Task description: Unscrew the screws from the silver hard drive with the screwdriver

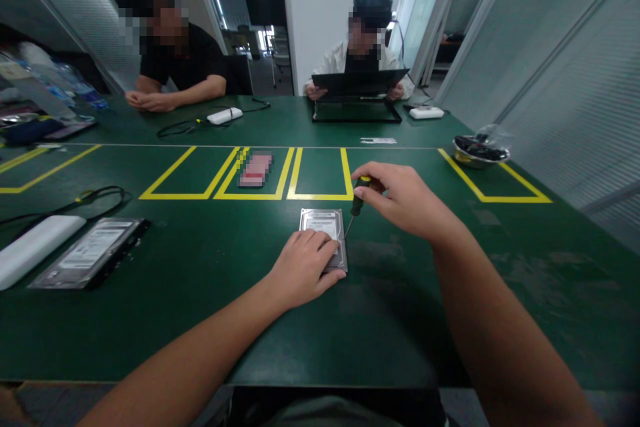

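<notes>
A silver hard drive (323, 219) with a white label lies flat on the green table in front of me. My left hand (311, 263) rests over its lower part, fingers bent across the top and thumb along the near edge, holding it. Pinched in my right hand (395, 197) is a screwdriver (358, 200) with a dark green and yellow handle. Its thin shaft slants down to the drive's right edge. Whether the tip sits in a screw is too small to tell.
A second hard drive (97, 243) lies at left beside a white power strip (40, 247). Yellow tape (250, 197) marks boxes, one with a pink item (256, 170). A bowl of dark parts (481, 150) stands right. Two people sit opposite, one holding a black panel (360, 85).
</notes>
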{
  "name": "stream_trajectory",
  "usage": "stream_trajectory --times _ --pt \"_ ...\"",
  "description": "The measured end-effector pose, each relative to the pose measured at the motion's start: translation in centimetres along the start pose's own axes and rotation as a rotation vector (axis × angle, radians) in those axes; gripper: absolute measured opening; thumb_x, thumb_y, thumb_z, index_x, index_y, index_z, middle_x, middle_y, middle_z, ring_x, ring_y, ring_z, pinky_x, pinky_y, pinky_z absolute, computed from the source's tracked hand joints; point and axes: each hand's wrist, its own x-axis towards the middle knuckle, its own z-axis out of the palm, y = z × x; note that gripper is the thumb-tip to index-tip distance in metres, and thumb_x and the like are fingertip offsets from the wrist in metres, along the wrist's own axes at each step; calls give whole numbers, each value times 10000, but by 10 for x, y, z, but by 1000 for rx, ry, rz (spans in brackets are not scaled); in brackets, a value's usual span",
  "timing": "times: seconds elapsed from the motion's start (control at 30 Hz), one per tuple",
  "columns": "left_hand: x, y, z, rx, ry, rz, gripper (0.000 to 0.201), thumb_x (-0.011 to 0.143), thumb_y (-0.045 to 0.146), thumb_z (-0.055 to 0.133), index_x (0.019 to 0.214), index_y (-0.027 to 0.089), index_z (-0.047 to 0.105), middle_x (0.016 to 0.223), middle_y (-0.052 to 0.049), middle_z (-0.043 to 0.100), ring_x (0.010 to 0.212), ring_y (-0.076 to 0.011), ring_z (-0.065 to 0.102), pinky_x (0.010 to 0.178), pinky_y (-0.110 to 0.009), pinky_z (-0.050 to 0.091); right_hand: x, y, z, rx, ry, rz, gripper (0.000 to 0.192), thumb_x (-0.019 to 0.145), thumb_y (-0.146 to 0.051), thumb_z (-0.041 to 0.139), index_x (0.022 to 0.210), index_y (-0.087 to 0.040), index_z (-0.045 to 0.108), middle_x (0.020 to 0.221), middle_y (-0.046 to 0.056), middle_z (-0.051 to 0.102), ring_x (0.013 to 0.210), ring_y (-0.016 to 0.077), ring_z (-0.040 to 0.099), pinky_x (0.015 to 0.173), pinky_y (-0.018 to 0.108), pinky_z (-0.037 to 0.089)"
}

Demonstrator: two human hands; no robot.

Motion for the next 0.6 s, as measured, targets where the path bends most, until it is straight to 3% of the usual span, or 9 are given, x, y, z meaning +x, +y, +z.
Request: stream_trajectory --times 0.33,0.6 --pt "0 0 0 2 -9 2 412 894 498 583 1181 202 581 1126 -87 593 1034 -284 516 886 -438 402 0 1 2 29 -17 -7 195 897 -259 583 1050 -164 656 890 45 694 703 151 596 668 262 412" --pt "1 -1 -1 2 -14 3 423 892 516 583 1171 198 585 1118 -84 599 1036 -285 519 903 -443 395 -13 5 -4 -50 157 26 245 906 -254 585 1123 -155 639 947 69 684 752 180 604 695 298 445"
